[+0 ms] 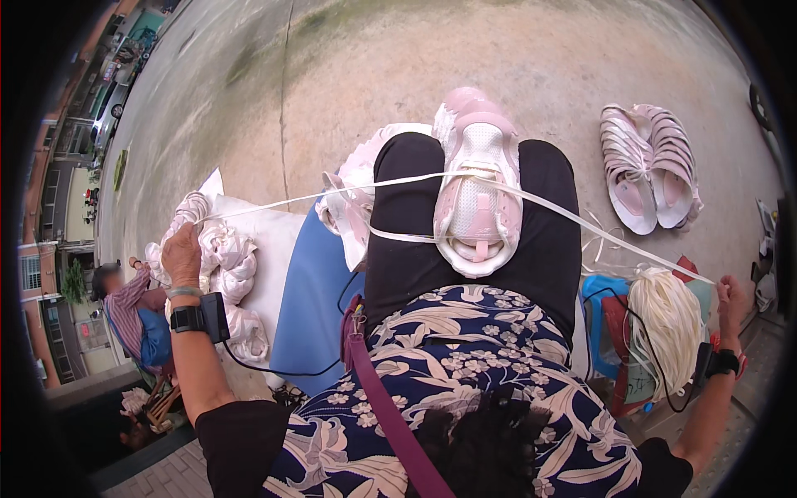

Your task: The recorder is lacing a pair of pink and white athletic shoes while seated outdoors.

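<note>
A pink and white shoe upper (479, 212) lies across my lap between my thighs, its opening toward me. A flat white shoelace (598, 231) passes through its eyelets and stretches out to both sides. Far to the left, my left hand (181, 253) is closed on one end of the lace. On the right, my right hand (730, 309) pinches the other end, with the arm spread wide. The lace looks taut on both sides. A second strand of lace runs from the shoe across my left thigh. More pink and white uppers (353, 199) sit beside that thigh.
Stacked pink and white uppers (652, 166) lie on the concrete at right. A bundle of white laces (664, 324) hangs near my right arm, by a blue stool (604, 319). Bunched uppers (232, 266) lie at left. Another person (137, 319) sits beyond my left arm.
</note>
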A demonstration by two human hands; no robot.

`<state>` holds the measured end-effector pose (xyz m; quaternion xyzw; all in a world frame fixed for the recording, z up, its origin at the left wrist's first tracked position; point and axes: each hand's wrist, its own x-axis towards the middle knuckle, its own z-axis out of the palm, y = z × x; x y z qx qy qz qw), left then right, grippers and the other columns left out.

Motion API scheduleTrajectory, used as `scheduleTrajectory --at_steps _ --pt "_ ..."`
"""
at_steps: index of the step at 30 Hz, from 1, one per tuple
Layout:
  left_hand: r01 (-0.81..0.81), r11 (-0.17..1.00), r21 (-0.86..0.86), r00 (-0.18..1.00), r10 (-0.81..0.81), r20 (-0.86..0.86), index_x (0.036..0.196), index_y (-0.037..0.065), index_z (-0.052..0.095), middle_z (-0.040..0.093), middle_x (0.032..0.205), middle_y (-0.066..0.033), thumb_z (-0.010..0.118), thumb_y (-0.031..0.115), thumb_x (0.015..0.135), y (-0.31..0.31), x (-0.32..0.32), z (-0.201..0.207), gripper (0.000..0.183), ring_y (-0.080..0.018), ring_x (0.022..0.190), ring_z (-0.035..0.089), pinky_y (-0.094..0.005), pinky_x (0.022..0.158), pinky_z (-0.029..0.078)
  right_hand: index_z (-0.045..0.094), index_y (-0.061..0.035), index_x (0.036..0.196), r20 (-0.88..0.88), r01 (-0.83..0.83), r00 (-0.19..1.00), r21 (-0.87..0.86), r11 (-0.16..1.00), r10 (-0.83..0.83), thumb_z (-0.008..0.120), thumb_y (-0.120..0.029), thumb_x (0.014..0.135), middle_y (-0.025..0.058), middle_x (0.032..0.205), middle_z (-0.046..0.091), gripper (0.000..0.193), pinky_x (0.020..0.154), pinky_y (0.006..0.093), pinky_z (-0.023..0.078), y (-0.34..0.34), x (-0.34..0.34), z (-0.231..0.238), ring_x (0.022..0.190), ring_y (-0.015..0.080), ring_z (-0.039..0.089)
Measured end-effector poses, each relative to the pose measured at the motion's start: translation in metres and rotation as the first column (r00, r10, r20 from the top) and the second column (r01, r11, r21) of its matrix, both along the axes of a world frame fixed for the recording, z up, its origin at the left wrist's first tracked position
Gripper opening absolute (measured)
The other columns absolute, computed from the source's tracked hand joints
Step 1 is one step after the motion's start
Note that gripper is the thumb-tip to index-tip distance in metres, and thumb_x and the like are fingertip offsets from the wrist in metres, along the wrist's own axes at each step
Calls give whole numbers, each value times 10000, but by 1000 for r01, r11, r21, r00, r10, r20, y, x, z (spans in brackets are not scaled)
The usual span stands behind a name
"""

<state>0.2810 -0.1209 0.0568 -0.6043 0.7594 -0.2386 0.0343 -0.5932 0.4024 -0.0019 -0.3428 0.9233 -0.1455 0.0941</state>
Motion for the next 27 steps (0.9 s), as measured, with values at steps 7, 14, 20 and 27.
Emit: scheduleTrajectory --at_steps 7,14,20,27 --pt "67 997 37 447 3 -895 958 15 673 624 617 -67 546 91 854 5 -94 -23 181 -104 506 582 -252 489 481 563 -80 787 744 101 646 -302 948 168 631 -210 870 -63 562 448 168 472 192 440 -187 160 -6 428 21 379" --pt "346 933 98 112 62 -992 998 -11 654 646 747 -25 627 184 847 19 -232 -11 248 -71 707 578 -234 663 479 564 -26 833 878 98 214 -455 885 428 630 -139 857 -9 561 501 133 513 254 521 -266 263 -16 425 66 461" --pt "537 840 -74 -75 -39 -996 990 -30 611 633 663 -118 559 68 819 64 -296 -29 204 -150 628 618 -284 628 491 597 9 821 883 -185 130 -425 886 451 644 -125 834 41 597 581 143 432 191 448 -319 326 8 403 70 477" --pt "823 562 82 -183 398 -899 1068 -23 447 572 653 -29 544 50 878 89 -323 -19 225 -80 617 560 -226 570 459 576 71 1052 840 -147 -9 -539 830 543 632 -104 864 128 820 659 263 629 227 501 -349 361 36 660 141 627"
